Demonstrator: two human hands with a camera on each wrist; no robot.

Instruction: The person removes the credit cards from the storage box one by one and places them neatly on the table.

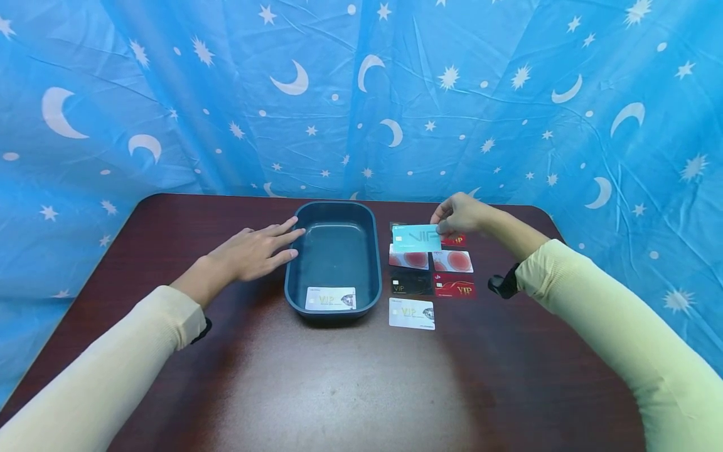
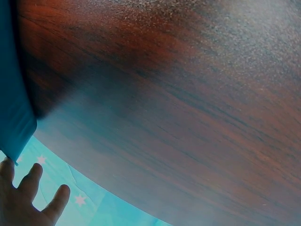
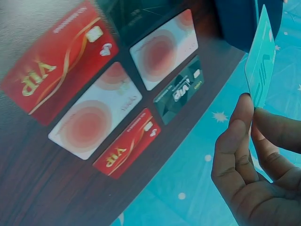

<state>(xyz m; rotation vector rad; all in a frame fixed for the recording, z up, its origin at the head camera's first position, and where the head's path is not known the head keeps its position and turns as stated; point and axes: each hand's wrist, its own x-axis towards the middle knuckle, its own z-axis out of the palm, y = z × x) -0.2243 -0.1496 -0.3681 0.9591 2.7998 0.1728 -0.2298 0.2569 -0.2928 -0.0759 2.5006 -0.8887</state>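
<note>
My right hand (image 1: 460, 215) pinches a teal VIP card (image 1: 415, 238) by its right end, raised over the back of the card rows. The right wrist view shows the card (image 3: 261, 61) nearly edge-on between thumb and fingers. With fingers spread and straight, my left hand (image 1: 254, 250) reaches to the left rim of a dark blue tray (image 1: 290, 282). A white VIP card (image 1: 330, 299) lies flat in the tray's near end. In the left wrist view, the fingertips (image 2: 35, 169) show beside the tray's outer wall (image 2: 16, 108).
Right of the tray lie a white VIP card (image 1: 412, 314), a black card (image 1: 411, 284), a red card (image 1: 455, 285), two white cards with red circles (image 1: 453, 261), another red card (image 3: 127, 146) and a dark green card (image 3: 179, 88). A blue curtain (image 1: 361, 125) hangs behind the table.
</note>
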